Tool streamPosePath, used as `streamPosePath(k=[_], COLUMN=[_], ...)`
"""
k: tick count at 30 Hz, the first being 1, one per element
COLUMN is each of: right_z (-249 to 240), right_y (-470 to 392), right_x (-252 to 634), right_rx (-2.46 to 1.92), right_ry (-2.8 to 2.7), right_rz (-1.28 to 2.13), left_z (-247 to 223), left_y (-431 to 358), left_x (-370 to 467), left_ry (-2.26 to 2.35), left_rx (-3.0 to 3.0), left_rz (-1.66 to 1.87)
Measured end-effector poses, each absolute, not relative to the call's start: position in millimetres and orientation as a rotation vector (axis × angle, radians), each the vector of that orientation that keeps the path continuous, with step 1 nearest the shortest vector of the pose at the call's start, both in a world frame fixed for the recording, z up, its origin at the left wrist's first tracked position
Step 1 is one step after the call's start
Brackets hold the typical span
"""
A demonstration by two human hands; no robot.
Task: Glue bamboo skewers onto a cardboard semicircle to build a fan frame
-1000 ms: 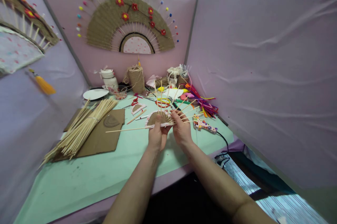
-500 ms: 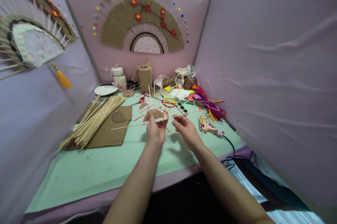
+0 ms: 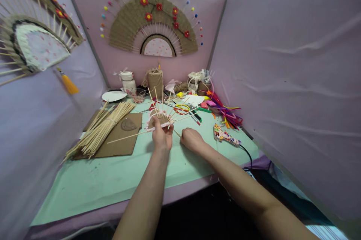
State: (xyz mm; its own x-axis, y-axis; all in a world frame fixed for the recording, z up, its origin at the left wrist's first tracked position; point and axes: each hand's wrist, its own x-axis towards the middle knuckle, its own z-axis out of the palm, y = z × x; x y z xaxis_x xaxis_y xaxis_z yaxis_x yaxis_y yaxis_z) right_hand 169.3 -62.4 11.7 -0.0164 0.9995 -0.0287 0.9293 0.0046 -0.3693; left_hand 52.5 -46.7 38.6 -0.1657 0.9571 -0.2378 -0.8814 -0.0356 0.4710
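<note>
My left hand (image 3: pixel 163 136) grips a small half-round cardboard fan base (image 3: pixel 163 119) with pinkish-white trim, thumb on top and fingers beneath. Thin wooden sticks (image 3: pixel 156 101) spread from its curved edge, and one long stick reaches out to the left. To the right, my right hand (image 3: pixel 192 140) is closed low over the table, its fingers around the near end of a short thin stick (image 3: pixel 177 133). The far end of that stick runs toward the fan base; whether they touch I cannot tell.
A bundle of sticks (image 3: pixel 104 129) lies on cardboard (image 3: pixel 125 146) at left. A glue gun (image 3: pixel 225 135) with a cord, coloured pipe cleaners (image 3: pixel 225 114), yellow-handled scissors (image 3: pixel 182 108), a twine spool (image 3: pixel 155 82) and a white jar (image 3: pixel 128 84) surround the hands. A finished fan (image 3: pixel 121 27) hangs behind.
My left hand has moved slightly left and tilted the fan base. My right hand has come down and left from beside the fan's sticks and closed on the short stick.
</note>
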Motion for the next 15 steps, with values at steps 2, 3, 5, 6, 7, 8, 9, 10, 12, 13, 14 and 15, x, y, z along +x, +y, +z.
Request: streamPosePath(k=[2, 3, 5, 6, 7, 8, 9, 10, 12, 13, 14, 15], right_z=[13, 14, 17, 19, 21, 23, 25, 27, 33, 36, 40, 44], right_y=[-61, -61, -65, -67, -70, -73, -76, -78, -81, -82, -81, -78], right_x=[172, 176, 187, 194, 202, 210, 218, 227, 243, 250, 258, 265], right_rx=[-2.068, -2.087, -2.109, -2.118, -2.126, -2.133, -2.137, -2.139, -2.136, -2.133, -2.13, -2.127], right_ry=[-2.068, -2.076, -2.078, -2.07, -2.056, -2.034, -2.004, -1.966, -1.87, -1.816, -1.761, -1.708], right_rz=[0.37, 0.344, 0.295, 0.275, 0.256, 0.239, 0.22, 0.198, 0.145, 0.116, 0.086, 0.056], left_z=[39, 39, 39, 39, 39, 39, 39, 39, 39, 39, 40, 41], left_y=[-47, -47, -46, -46, -46, -46, -46, -46, -46, -46, -46, -45], left_x=[52, 51, 51, 51, 51, 51, 50, 50, 49, 48, 47, 44], left_ry=[0.579, 0.563, 0.533, 0.52, 0.511, 0.504, 0.497, 0.492, 0.481, 0.475, 0.469, 0.465], left_rx=[0.174, 0.178, 0.182, 0.18, 0.178, 0.175, 0.171, 0.168, 0.163, 0.16, 0.155, 0.149], left_rz=[1.63, 1.628, 1.624, 1.622, 1.621, 1.62, 1.619, 1.618, 1.618, 1.618, 1.619, 1.62])
